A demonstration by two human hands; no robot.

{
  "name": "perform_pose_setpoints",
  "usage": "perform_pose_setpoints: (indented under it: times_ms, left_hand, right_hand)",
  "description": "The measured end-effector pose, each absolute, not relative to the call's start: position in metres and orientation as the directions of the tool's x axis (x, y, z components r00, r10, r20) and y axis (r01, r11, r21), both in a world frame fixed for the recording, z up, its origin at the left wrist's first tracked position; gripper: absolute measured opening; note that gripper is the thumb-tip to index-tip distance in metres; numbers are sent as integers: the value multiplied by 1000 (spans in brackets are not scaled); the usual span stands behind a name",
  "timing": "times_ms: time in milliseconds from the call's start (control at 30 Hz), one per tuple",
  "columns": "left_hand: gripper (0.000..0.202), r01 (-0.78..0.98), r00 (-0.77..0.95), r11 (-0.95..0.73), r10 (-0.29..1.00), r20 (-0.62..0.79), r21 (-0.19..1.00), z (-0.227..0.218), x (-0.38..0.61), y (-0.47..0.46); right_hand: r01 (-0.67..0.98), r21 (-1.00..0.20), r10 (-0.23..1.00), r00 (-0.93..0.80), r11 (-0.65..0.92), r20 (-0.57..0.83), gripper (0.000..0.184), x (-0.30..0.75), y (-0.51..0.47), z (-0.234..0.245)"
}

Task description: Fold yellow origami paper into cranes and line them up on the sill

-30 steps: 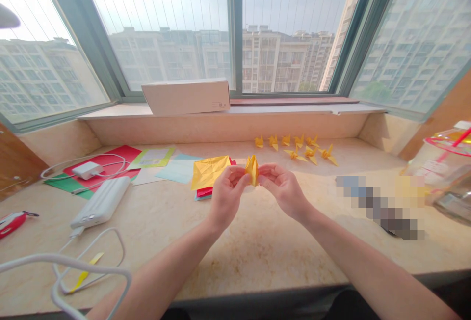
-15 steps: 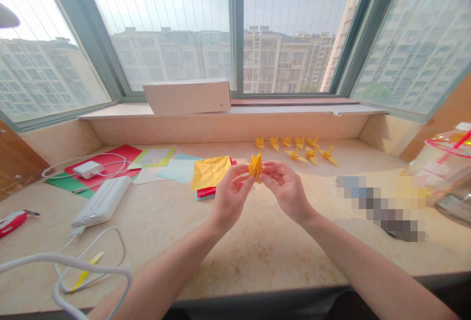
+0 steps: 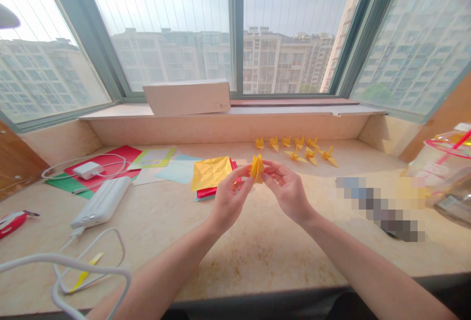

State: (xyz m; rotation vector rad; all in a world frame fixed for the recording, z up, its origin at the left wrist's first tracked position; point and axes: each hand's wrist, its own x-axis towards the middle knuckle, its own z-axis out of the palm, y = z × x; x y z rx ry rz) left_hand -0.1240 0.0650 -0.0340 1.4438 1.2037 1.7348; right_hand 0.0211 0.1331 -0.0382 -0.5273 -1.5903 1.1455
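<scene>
Both my hands hold a small folded yellow paper piece [image 3: 256, 168] above the stone counter [image 3: 257, 241]. My left hand [image 3: 228, 197] pinches its left side with thumb and fingertips. My right hand [image 3: 287, 187] pinches its right side. Just left of them lies a creased yellow paper sheet [image 3: 210, 172] on top of red and blue sheets. Several finished yellow paper cranes [image 3: 294, 147] stand in rows at the back of the counter, beyond my right hand.
A white power bank [image 3: 101, 202] with white cables [image 3: 88, 261] lies at the left, near a charger [image 3: 85, 169] on red and green sheets. A white box [image 3: 187, 96] sits on the window sill. A plastic cup [image 3: 447, 173] stands at the right edge.
Both hands have lifted the folded yellow piece slightly up and to the right, turning it between the fingertips. Nothing else has moved.
</scene>
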Motion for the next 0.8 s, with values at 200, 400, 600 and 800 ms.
perform_pose_setpoints:
  times_ms: [200,400,600,800]
  left_hand:
    - [43,118,-147,-416,890,431,901,-32,-122,61]
    - [37,183,-91,-444,881,465,877,-29,-121,59]
    - [33,173,-122,-479,857,501,861,-36,-123,65]
    - [35,4,-216,-467,863,457,884,-35,-121,67]
  right_hand:
    - [-259,-846,773,-346,466,532,32,20,133,-41]
    - [-294,-853,772,-369,431,517,38,21,132,-39]
    - [-284,-852,781,-347,440,519,40,21,134,-40]
    - [-275,-849,791,-317,451,523,29,20,137,-41]
